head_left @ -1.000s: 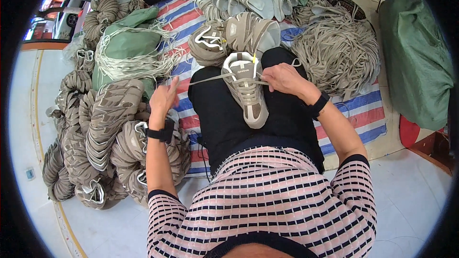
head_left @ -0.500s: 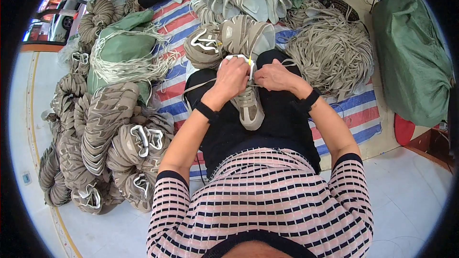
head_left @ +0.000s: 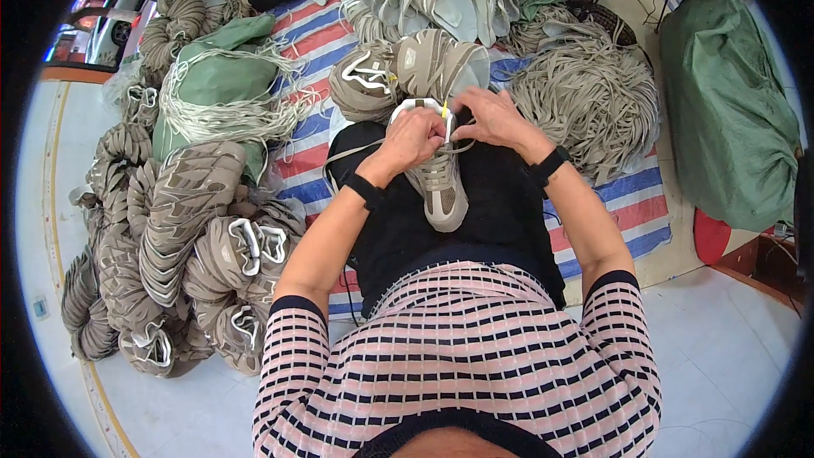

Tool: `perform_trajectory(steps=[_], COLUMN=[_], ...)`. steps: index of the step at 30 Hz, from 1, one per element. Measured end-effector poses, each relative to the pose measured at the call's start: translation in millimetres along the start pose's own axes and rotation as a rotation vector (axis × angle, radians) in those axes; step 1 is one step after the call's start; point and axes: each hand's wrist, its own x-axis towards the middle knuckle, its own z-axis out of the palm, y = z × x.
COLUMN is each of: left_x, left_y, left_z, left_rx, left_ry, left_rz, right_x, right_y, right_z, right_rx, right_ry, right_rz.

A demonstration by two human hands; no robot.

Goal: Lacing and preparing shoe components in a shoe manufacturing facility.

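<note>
A beige-brown shoe upper (head_left: 441, 195) lies over my black-trousered lap, toe toward me, with lace threaded across its front and a white-lined collar. My left hand (head_left: 413, 137) is closed on the collar side of this upper. To the right of the collar my right hand (head_left: 496, 121) has its thumb and forefinger apart, fingertips slightly blurred. A loose beige lace (head_left: 352, 151) runs out to the left from beneath my left hand. Just beyond the collar sit a bundled stack of uppers (head_left: 437, 64) and another upper bundle (head_left: 363, 85) with white lacing.
A large heap of beige laces (head_left: 589, 102) lies at right, beside a green sack (head_left: 729, 119). White laces (head_left: 212, 110) drape over a green bundle at left. Stacked uppers (head_left: 191, 220) pile up at left on the floor. Striped sheeting (head_left: 623, 195) lies underneath. Other people sit at the far edge.
My right hand has lifted away from the lacing toward the far side of the collar, its fingers spreading from a pinch. The left hand stays on the upper.
</note>
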Motion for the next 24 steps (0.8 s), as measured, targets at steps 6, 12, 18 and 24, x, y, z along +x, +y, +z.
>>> perform_trajectory(steps=[6, 12, 18, 24], left_x=[-11.1, -72.4, -145.8, -124.7], left_y=[-11.1, -95.2, -118.5, -113.8], left_z=[-30.2, -184.3, -255.7, -200.3], left_rx=[0.231, 0.593, 0.654, -0.124], left_ry=[0.247, 0.808, 0.885, 0.897], left_rz=[0.137, -0.118, -0.453, -0.396], right_x=[-2.2, -6.3, -6.4, -6.2], right_y=[0.1, -0.2, -1.6, -28.6], right_z=[-2.4, -4.6, 0.6, -9.2], right_rx=[-0.015, -0.002, 0.020, -0.050], right_ry=[-0.192, -0.164, -0.052, 0.000], right_rz=[-0.088, -0.104, -0.154, -0.345])
